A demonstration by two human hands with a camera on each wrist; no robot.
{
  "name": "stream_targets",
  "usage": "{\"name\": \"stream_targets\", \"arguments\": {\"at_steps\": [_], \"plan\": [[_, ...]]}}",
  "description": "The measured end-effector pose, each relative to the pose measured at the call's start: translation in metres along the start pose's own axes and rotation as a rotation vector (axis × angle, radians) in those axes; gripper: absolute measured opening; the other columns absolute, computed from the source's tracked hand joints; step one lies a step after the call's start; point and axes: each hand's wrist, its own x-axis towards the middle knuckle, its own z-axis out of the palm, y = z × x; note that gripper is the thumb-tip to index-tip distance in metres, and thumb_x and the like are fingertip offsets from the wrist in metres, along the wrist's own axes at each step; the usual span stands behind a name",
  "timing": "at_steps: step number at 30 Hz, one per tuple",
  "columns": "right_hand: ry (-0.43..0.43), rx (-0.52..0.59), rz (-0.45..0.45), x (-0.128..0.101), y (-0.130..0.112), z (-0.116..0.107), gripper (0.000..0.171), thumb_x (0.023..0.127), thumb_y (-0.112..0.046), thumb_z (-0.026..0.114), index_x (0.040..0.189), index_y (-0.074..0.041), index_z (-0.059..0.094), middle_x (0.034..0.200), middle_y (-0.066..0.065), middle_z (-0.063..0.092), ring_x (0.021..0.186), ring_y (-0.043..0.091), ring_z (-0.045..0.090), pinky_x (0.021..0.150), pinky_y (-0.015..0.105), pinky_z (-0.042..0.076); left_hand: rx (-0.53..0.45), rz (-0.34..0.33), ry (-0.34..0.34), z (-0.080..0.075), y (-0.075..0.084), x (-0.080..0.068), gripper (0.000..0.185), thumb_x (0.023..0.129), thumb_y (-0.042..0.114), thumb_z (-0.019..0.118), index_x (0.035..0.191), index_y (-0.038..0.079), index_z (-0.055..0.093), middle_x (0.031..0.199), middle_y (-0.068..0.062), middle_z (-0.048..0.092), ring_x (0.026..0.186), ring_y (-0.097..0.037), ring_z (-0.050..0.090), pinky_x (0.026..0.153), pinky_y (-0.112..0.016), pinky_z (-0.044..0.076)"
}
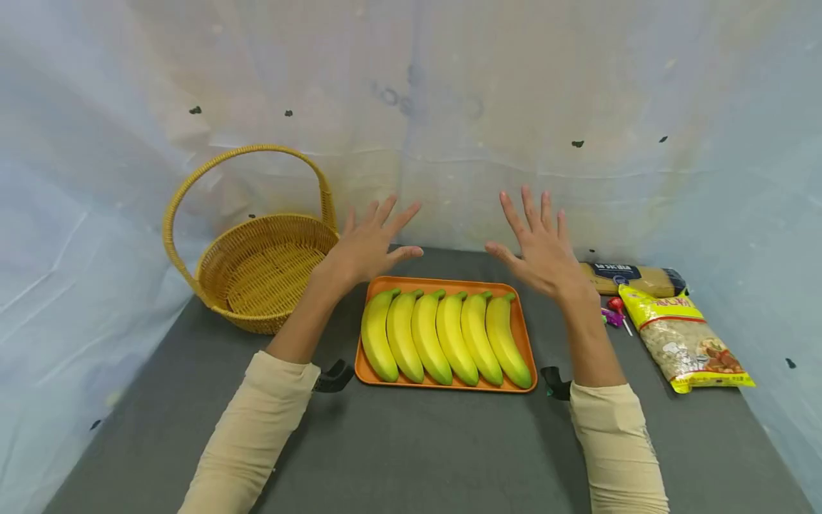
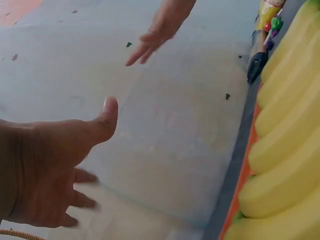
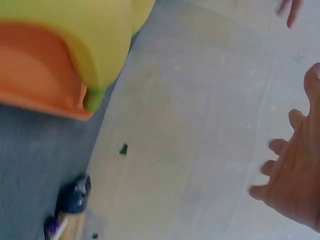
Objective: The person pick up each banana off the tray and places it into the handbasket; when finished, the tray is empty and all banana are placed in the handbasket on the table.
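Note:
Several yellow bananas (image 1: 443,335) lie side by side on an orange tray (image 1: 521,335) in the middle of the grey table. My left hand (image 1: 372,243) hovers above the tray's far left corner, fingers spread and straight, holding nothing. My right hand (image 1: 539,243) hovers above the tray's far right corner, also spread and empty. The left wrist view shows my left hand (image 2: 55,160) with the bananas (image 2: 285,150) at right and my right hand (image 2: 160,30) beyond. In the right wrist view my right hand (image 3: 295,175) is at the right edge, the tray (image 3: 35,80) at upper left.
A woven wicker basket (image 1: 263,268) with a tall handle stands at the left, empty inside. At the right lie a pasta packet (image 1: 632,278), a yellow bag of grains (image 1: 683,335) and small lollipops (image 1: 613,314). A pale cloth backdrop (image 1: 449,107) encloses the table.

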Motion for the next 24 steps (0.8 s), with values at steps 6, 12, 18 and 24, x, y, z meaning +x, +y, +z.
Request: {"name": "stream_targets", "arguments": {"at_steps": [6,12,18,24], "plan": [[-0.461,0.133,-0.044,-0.027,0.022,-0.002,0.096,0.103,-0.053,0.061,0.17,-0.02,0.001,0.176,0.023,0.008,0.16,0.052,0.011,0.124,0.074,0.019,-0.137,-0.027,-0.076,0.021,-0.006,-0.027,0.076,0.107,0.057,0.049,0.168,0.021,0.024,0.16,-0.022,0.048,0.14,-0.042,0.056,0.114,-0.059,0.047],[-0.76,0.197,0.063,-0.055,0.051,0.015,0.126,0.086,-0.047,0.083,0.167,-0.001,-0.001,0.171,0.036,0.002,0.155,0.063,0.001,0.119,0.08,0.016,-0.16,-0.04,-0.185,0.046,-0.018,-0.058,0.074,0.107,0.053,0.052,0.165,0.011,0.031,0.117,-0.016,0.075,0.086,-0.026,0.074,0.086,-0.045,0.06],[-0.764,0.146,0.114,-0.063,0.06,0.035,0.138,0.075,-0.05,0.091,0.166,0.002,0.002,0.17,0.037,0.001,0.154,0.064,-0.005,0.116,0.084,0.011,-0.143,-0.101,-0.27,0.07,-0.033,-0.074,0.082,0.106,0.053,0.054,0.167,0.006,0.023,0.132,-0.025,0.068,0.1,-0.034,0.072,0.086,-0.046,0.056],[-0.736,0.061,0.12,-0.056,0.056,0.046,0.146,0.067,-0.051,0.095,0.166,0.001,0.002,0.17,0.037,0.005,0.155,0.064,-0.002,0.118,0.082,0.011,-0.176,-0.072,-0.291,0.078,-0.038,-0.071,0.065,0.105,0.047,0.059,0.151,0.001,0.049,0.115,-0.018,0.071,0.095,-0.03,0.071,0.079,-0.042,0.056]]}}
